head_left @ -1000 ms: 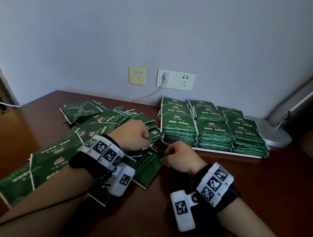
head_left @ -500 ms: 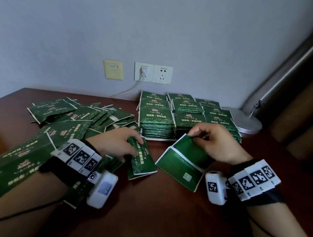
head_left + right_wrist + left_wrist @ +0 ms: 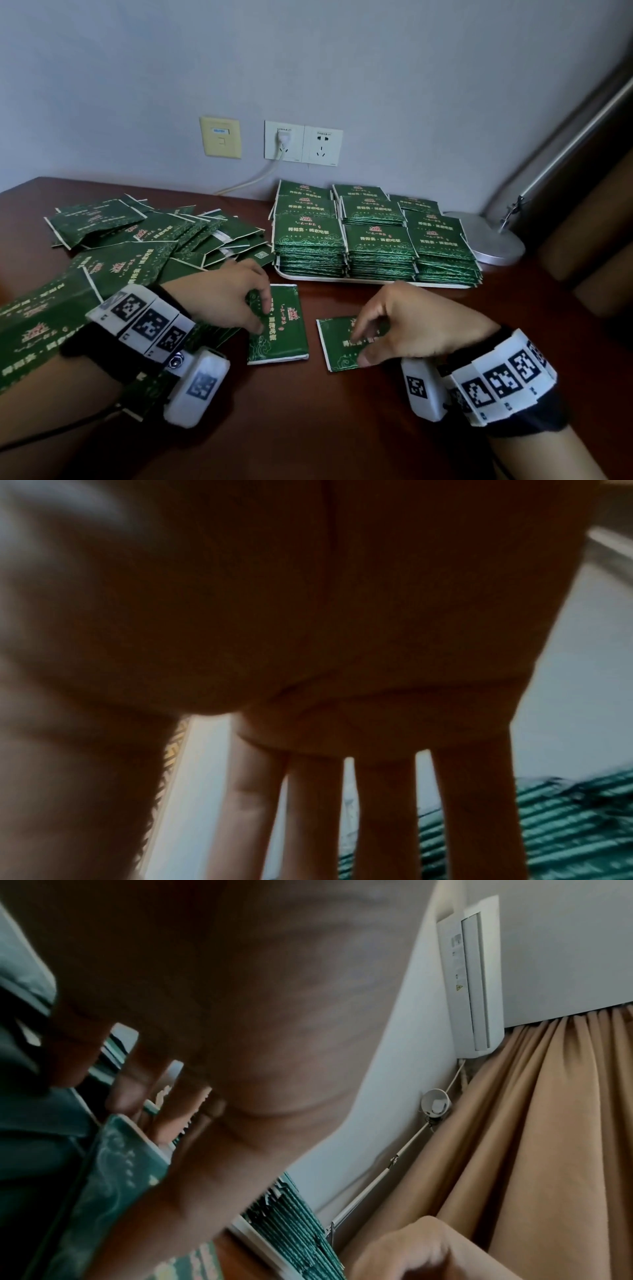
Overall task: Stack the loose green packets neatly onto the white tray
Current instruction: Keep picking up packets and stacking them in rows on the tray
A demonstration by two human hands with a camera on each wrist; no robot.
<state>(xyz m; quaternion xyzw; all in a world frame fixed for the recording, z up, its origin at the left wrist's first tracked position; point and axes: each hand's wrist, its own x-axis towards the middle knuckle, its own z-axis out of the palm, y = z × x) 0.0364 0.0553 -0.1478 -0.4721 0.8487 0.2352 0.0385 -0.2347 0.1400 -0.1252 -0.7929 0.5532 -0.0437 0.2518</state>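
Spreading across the left half of the dark wooden bench [image 3: 308,428], the loose green packets [image 3: 144,236] lay in a slumped, overlapping heap, some running under your left forearm. Beyond them, the white tray [image 3: 342,279] sat against the wall, already carrying neat green stacks [image 3: 376,246] in rows, with only its front rim showing. A round metal lamp base [image 3: 496,240] stood just beside the tray's right end.

Nearer you, two small lots had been pulled clear of the heap and lay flat on the bench in front of the tray. Your left hand [image 3: 222,294] rested on the left bundle [image 3: 281,329], its fingers [image 3: 263,303] bent down onto the top face and the thumb against its near-left edge; whether that was a real grip or just a press, I could not tell. Your right hand [image 3: 407,325] hovered over the right packet [image 3: 337,346] with fingers held straight and slightly parted, tips touching or almost touching the face, thumb near its front edge.

These packets looked thin, light and glossy, so I would judge that they slide over one another easily and bend if lifted by a corner. You would do best to square each lot first, then pinch across the two long edges near the middle.
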